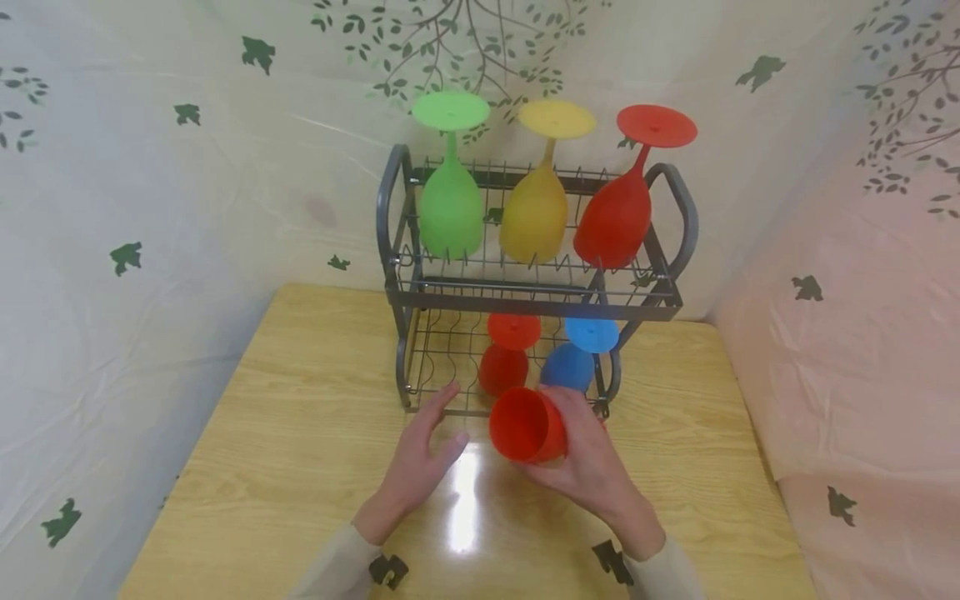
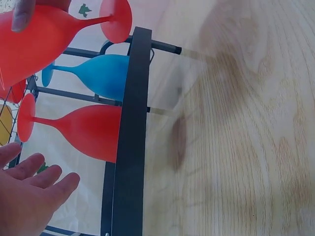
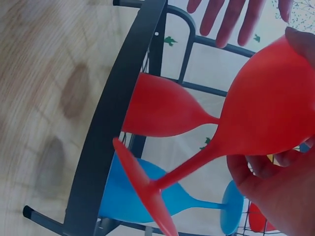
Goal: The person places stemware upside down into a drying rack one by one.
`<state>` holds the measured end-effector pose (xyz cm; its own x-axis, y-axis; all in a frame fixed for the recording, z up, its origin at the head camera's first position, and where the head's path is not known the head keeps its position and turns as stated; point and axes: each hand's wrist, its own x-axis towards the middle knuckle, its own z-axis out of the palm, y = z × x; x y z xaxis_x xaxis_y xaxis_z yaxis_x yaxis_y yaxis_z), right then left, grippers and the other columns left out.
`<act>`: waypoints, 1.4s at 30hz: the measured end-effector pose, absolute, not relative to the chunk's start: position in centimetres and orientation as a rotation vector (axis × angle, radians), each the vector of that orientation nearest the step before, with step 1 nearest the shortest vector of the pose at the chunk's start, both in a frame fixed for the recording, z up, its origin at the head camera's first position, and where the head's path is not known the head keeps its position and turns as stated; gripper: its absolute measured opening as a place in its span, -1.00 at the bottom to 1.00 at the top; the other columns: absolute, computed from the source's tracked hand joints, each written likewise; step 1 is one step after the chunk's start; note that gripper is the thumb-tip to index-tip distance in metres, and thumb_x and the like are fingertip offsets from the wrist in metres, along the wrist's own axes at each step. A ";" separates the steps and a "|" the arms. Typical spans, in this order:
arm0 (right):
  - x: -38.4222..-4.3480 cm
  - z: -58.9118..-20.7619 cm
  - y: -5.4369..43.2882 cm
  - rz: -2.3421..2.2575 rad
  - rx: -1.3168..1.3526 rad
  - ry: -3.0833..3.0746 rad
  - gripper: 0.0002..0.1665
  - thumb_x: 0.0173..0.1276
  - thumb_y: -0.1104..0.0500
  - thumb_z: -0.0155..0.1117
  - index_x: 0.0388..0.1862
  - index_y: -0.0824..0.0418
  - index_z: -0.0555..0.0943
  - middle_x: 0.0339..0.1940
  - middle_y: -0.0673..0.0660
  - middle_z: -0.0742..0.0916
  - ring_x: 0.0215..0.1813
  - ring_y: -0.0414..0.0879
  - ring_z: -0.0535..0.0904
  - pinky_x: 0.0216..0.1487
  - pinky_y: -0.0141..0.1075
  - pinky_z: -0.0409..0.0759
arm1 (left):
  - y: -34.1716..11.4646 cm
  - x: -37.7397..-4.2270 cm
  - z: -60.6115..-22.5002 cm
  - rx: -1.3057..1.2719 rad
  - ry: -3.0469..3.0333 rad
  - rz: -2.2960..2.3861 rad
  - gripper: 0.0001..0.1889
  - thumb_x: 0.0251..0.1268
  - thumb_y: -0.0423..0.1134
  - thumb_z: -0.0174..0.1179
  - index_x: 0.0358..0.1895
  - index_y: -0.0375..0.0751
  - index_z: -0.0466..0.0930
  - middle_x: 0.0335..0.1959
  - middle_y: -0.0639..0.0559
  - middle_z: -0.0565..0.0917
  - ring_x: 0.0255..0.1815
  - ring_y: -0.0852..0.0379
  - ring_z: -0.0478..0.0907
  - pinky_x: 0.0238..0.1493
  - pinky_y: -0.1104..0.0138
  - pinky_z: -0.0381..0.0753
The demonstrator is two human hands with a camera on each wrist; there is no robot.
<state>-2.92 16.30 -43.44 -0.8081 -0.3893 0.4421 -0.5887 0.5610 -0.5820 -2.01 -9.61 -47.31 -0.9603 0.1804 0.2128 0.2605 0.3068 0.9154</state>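
My right hand point(image 1: 588, 458) grips a red wine glass point(image 1: 525, 425) by its bowl, the open mouth facing up toward the head camera. In the right wrist view its stem and foot point(image 3: 147, 189) point down and away from the palm. My left hand point(image 1: 420, 462) is held a short way left of that glass, fingers spread and touching nothing. Just beyond both hands, on the lower tier of a dark two-tier dish rack point(image 1: 536, 302), another red wine glass point(image 1: 502, 371) and a blue wine glass point(image 1: 567, 367) stand upside down.
The rack's upper tier bears a green wine glass point(image 1: 452, 208), a yellow wine glass point(image 1: 536, 212) and a tilted red wine glass point(image 1: 615, 221), all upside down. Beneath lies a wooden table point(image 1: 300, 417). A leaf-patterned cloth point(image 1: 187, 192) hangs behind and at the sides.
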 end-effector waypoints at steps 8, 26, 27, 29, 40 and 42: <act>-2.7 -43.2 15.6 0.887 0.780 -2.611 0.13 -0.21 0.00 0.84 0.36 0.18 0.46 0.29 0.12 0.58 0.25 0.03 0.52 -0.04 -0.05 0.76 | -9.2 -2.2 -47.3 -0.437 -2.416 -1.824 -0.32 0.38 -0.30 0.25 0.54 -0.30 0.30 0.56 -0.15 0.36 0.53 -0.15 0.32 0.42 -0.12 0.43; -2.8 -42.9 14.4 0.605 0.807 -2.704 0.14 -0.18 -0.08 0.81 0.40 0.09 0.43 0.22 0.09 0.60 0.23 0.05 0.51 0.10 0.01 0.67 | -8.2 -2.0 -46.3 -0.435 -2.332 -2.170 -0.31 0.44 -0.35 0.24 0.58 -0.24 0.23 0.57 -0.20 0.28 0.54 -0.25 0.29 0.45 0.02 0.42; -2.8 -42.9 14.4 0.590 0.807 -2.709 0.14 -0.18 -0.09 0.81 0.40 0.09 0.43 0.22 0.10 0.60 0.23 0.05 0.51 0.11 0.03 0.66 | -8.2 -2.0 -46.3 -0.431 -2.339 -2.183 -0.30 0.43 -0.34 0.25 0.58 -0.20 0.23 0.57 -0.17 0.30 0.54 -0.24 0.29 0.45 0.02 0.41; -2.9 -43.0 14.2 0.557 0.806 -2.720 0.14 -0.17 -0.10 0.80 0.40 0.09 0.44 0.21 0.11 0.61 0.22 0.07 0.51 0.13 0.05 0.65 | -8.1 -2.0 -46.2 -0.427 -2.362 -2.199 -0.29 0.41 -0.30 0.28 0.59 -0.08 0.25 0.56 -0.06 0.33 0.54 -0.16 0.31 0.46 0.02 0.42; -2.7 -43.2 13.7 0.423 0.831 -2.703 0.14 -0.18 -0.13 0.81 0.40 0.11 0.48 0.21 0.17 0.63 0.19 0.15 0.53 0.10 0.16 0.63 | -7.3 -2.0 -46.3 -0.512 -2.384 -2.203 -0.21 0.32 -0.25 0.41 0.58 0.09 0.28 0.55 -0.06 0.35 0.52 -0.06 0.35 0.44 0.01 0.44; -2.7 -43.2 13.6 0.417 0.836 -2.714 0.15 -0.18 -0.13 0.81 0.40 0.11 0.47 0.22 0.17 0.62 0.20 0.15 0.53 0.11 0.16 0.62 | -7.3 -2.1 -46.4 -0.501 -2.388 -2.213 -0.21 0.30 -0.27 0.42 0.57 0.08 0.28 0.54 -0.06 0.36 0.51 -0.05 0.36 0.41 0.03 0.47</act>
<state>-2.68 13.63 -43.24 -0.7969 -0.5016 0.3368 -0.5795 0.7921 -0.1915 -2.07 -7.26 -46.41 -0.9424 0.3215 0.0928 0.1170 0.0568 0.9915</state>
